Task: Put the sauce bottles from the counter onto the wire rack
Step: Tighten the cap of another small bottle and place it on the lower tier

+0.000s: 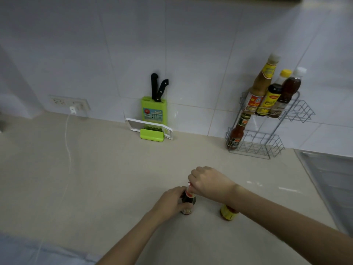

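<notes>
A dark sauce bottle [189,201] with a red cap stands on the beige counter [114,178] in front of me. My left hand [172,202] wraps its body from the left. My right hand [207,181] is closed over its cap from above. A second bottle with a yellow label [228,213] stands just to the right, mostly hidden under my right forearm. The two-tier wire rack [267,146] stands against the wall at the right. Three bottles [271,92] sit on its upper tier and a red sauce bottle [237,132] stands at the left of the lower tier.
A green knife holder [153,111] with two black-handled knives and a white board stands against the tiled wall. A wall socket [70,104] with a white charger and cable is at the left. A steel sink edge [328,178] lies at the right.
</notes>
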Demonstrator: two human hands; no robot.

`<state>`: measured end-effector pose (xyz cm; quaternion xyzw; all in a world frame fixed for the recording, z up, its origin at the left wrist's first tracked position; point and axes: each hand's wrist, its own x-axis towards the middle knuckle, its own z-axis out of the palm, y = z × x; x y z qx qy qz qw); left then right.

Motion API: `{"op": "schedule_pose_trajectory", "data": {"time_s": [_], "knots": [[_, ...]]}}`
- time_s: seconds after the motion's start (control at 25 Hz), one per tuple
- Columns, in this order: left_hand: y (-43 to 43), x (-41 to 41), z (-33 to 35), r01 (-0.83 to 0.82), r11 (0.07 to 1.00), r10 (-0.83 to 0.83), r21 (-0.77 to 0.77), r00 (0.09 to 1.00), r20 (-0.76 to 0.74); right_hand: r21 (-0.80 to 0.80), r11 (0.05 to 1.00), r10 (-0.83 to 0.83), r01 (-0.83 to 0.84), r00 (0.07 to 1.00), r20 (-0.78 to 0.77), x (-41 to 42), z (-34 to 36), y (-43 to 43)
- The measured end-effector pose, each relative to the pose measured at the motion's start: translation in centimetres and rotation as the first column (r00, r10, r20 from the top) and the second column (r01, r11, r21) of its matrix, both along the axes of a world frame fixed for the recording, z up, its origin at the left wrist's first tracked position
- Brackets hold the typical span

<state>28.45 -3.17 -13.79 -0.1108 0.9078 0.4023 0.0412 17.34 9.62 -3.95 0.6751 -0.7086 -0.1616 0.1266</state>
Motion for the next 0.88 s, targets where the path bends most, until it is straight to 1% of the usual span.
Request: {"op": "schedule_pose_trajectory", "data": {"time_s": [0.08, 0.2, 0.28, 0.32, 0.4, 0.44, 0.48, 0.56, 0.6, 0.64, 0.72, 0.76, 0.8, 0.84, 0.88], "knots": [[0.1, 0.1, -0.5, -0.006, 1.000, 0.006, 0.028, 1.000, -0.012, 0.015, 0.999, -0.030, 0.032, 0.995, -0.095, 0.7, -0.9, -0.1], [-0.1, 0.3, -1.0, -0.007, 0.999, 0.009, 0.042, 0.999, -0.048, -0.029, 0.991, -0.132, 0.129, 0.979, -0.157, 1.3, -1.4, -0.3], [-0.1, 0.1, -1.2, -0.001, 0.998, 0.004, 0.058, 0.998, -0.057, -0.047, 0.975, -0.223, 0.219, 0.967, -0.120, 1.4, -0.9, -0.3], [0.0, 0.0, -1.1, -0.001, 0.998, 0.005, 0.057, 0.998, -0.060, -0.043, 0.958, -0.285, 0.282, 0.956, -0.068, 1.5, -0.6, -0.5], [0.1, 0.0, -1.4, -0.005, 0.999, 0.009, 0.054, 0.998, -0.068, -0.046, 0.902, -0.426, 0.429, 0.902, 0.074, 2.0, -0.6, -1.2], [0.2, 0.0, -1.7, -0.005, 0.998, 0.010, 0.060, 0.997, -0.077, -0.046, 0.879, -0.469, 0.475, 0.877, 0.098, 2.6, -0.3, -1.4], [0.3, 0.1, -1.9, -0.008, 0.998, 0.013, 0.068, 0.997, -0.082, -0.071, 0.877, -0.468, 0.474, 0.879, 0.087, 3.0, -0.4, -1.3], [0.4, 0.4, -2.2, -0.030, 0.996, 0.039, 0.085, 0.994, -0.101, -0.027, 0.884, -0.457, 0.467, 0.875, 0.159, 3.2, 0.0, -1.4], [0.5, 0.5, -2.3, -0.063, 0.991, 0.076, 0.120, 0.991, -0.113, 0.036, 0.872, -0.486, 0.489, 0.851, 0.199, 2.9, -0.1, -1.3], [0.6, 0.8, -2.4, -0.109, 0.973, 0.133, 0.202, 0.985, -0.106, 0.090, 0.864, -0.502, 0.496, 0.830, 0.244, 2.7, 0.4, -1.2], [0.6, 0.9, -2.4, -0.164, 0.890, 0.211, 0.426, 0.975, -0.064, 0.090, 0.862, -0.502, 0.499, 0.815, 0.288, 2.2, 0.9, -0.9], [0.4, 0.8, -2.2, -0.166, 0.842, 0.226, 0.513, 0.973, -0.055, 0.100, 0.857, -0.507, 0.506, 0.789, 0.347, 1.6, 0.7, -0.6], [0.1, 0.5, -1.7, -0.152, 0.816, 0.226, 0.558, 0.972, -0.065, 0.131, 0.846, -0.510, 0.517, 0.712, 0.482, 0.9, 0.7, -0.3], [-0.2, 0.1, -1.1, -0.119, 0.784, 0.212, 0.609, 0.974, -0.083, 0.159, 0.838, -0.489, 0.522, 0.588, 0.644, 0.1, 0.7, -0.2], [-0.6, -0.5, 0.0, -0.081, 0.765, 0.188, 0.638, 0.977, -0.101, 0.135, 0.839, -0.414, 0.526, 0.458, 0.787, -0.6, 0.8, -0.1]]}}
